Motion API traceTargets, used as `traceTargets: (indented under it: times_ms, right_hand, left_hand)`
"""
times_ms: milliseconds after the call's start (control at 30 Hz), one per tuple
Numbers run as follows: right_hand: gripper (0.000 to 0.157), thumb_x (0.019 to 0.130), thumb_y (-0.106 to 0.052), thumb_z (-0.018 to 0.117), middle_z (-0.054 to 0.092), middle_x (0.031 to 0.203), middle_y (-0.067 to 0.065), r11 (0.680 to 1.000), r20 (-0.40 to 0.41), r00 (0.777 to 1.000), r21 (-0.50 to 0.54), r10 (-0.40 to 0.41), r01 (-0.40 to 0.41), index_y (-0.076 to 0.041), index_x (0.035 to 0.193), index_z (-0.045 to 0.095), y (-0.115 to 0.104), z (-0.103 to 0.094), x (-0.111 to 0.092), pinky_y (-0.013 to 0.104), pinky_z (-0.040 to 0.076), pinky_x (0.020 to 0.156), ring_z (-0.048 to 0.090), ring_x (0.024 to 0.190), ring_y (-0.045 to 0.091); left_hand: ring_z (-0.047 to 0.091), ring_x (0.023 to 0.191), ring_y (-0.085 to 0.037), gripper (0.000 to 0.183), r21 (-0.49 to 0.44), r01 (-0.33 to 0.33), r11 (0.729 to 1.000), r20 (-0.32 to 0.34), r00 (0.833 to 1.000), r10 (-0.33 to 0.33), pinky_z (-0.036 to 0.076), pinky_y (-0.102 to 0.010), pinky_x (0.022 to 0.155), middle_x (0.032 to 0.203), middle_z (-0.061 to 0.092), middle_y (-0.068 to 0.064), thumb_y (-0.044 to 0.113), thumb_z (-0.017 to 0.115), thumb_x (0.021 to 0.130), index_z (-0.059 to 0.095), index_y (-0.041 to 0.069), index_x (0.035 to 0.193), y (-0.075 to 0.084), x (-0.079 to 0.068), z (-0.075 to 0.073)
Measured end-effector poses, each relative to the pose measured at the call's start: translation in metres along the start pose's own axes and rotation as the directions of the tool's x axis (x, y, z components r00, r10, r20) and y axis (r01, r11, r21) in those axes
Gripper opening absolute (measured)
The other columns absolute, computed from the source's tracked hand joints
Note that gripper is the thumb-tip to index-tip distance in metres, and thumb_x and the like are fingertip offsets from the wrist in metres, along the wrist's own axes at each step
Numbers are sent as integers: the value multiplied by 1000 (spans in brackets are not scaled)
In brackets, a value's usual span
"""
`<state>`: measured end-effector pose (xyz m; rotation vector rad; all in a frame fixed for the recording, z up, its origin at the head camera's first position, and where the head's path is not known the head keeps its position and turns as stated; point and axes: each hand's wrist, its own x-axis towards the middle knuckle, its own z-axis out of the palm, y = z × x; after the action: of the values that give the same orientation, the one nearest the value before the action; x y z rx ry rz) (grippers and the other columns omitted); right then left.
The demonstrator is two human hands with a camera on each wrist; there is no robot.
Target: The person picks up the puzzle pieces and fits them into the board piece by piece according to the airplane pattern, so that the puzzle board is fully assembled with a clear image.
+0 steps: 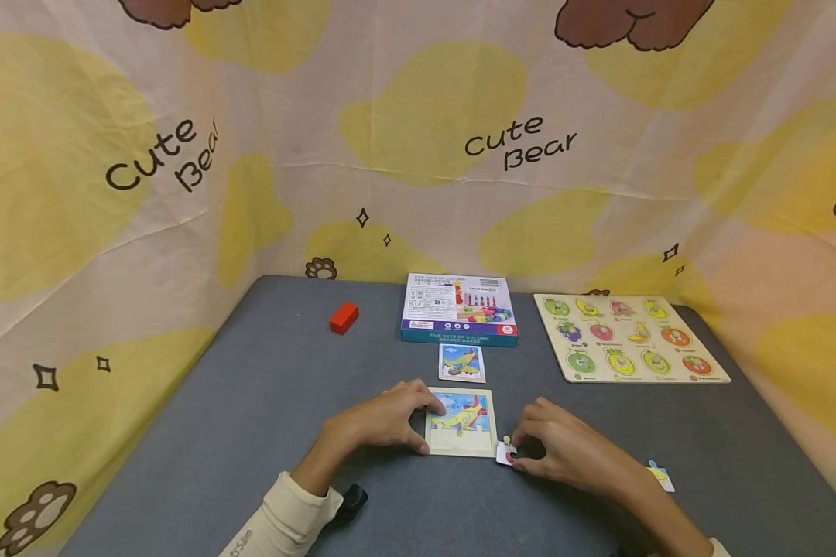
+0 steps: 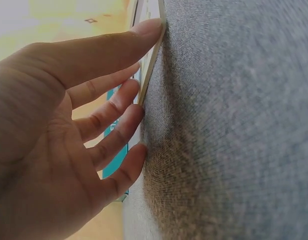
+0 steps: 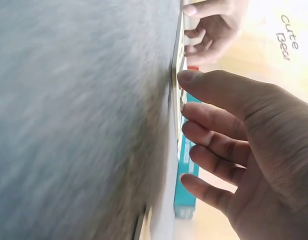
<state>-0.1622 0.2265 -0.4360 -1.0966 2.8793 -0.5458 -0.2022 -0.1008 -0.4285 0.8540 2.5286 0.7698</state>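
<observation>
A wooden puzzle tray (image 1: 463, 444) lies on the dark table, its upper part filled with a yellow airplane picture and its lower strip bare wood. My left hand (image 1: 390, 418) rests at the tray's left side, index fingertip over the picture and thumb at the near left corner; the left wrist view shows the thumb (image 2: 146, 30) on the edge and the other fingers loosely bent. Just right of the tray, my right hand (image 1: 564, 446) pinches a small puzzle piece (image 1: 503, 453) between thumb and index finger. In the right wrist view, those fingertips overlap the tray's edge.
Another puzzle piece (image 1: 660, 476) lies beyond my right forearm. Behind the tray are an airplane picture card (image 1: 462, 362) and a beaded-toy box (image 1: 458, 336). A red block (image 1: 344, 318) stands back left, and a fruit board (image 1: 641, 380) lies back right. Printed cloth surrounds the table.
</observation>
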Motion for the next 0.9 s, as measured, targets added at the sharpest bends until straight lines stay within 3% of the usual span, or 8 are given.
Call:
traceTargets:
  times_ms: [333, 700, 900]
  right_hand:
    - [16, 92, -36, 84, 61, 98, -15, 997, 14, 997, -19, -71, 71, -23, 98, 79, -17, 7, 32, 30, 51, 84, 51, 97, 5]
    - [17, 92, -34, 83, 64, 100, -12, 993, 10, 993, 13, -121, 121, -19, 99, 80, -29, 16, 56, 26, 48, 81, 50, 95, 5]
    - [18, 92, -33, 83, 66, 100, -10, 990, 21, 990, 2, -138, 138, -17, 101, 80, -33, 22, 67, 35, 52, 95, 56, 100, 9]
  left_hand:
    - [50, 119, -19, 52, -10, 19, 1000, 5, 1000, -19, 44, -44, 104, 127, 58, 3, 26, 91, 84, 72, 20, 132, -2, 0, 0]
    - [51, 117, -19, 52, -16, -2, 1000, -8, 1000, 2, 44, -43, 102, 123, 58, 2, 24, 92, 83, 72, 18, 130, -2, 1, 1]
    - [51, 116, -19, 52, -24, -13, 1000, -13, 1000, 13, 44, -42, 102, 122, 58, 2, 23, 93, 82, 72, 17, 130, -3, 2, 2]
